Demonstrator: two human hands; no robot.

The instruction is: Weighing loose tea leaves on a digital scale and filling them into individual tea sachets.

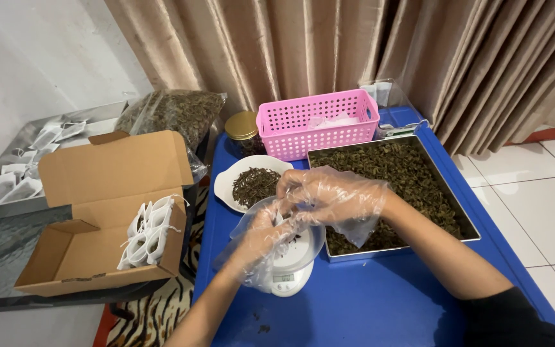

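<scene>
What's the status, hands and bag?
Left hand and right hand, both gloved, pinch a small white bag over the scale. Tray of dried leaves right beside.

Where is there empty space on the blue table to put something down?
The near part of the blue table is bare, from the scale and tray to the front edge. The back is crowded: pink basket, jar, white dish and both hands.

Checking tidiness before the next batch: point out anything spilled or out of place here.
A few dark crumbs lie loose on the blue table, near the small scale below the left hand and right hand. Otherwise nothing stands out.
</scene>
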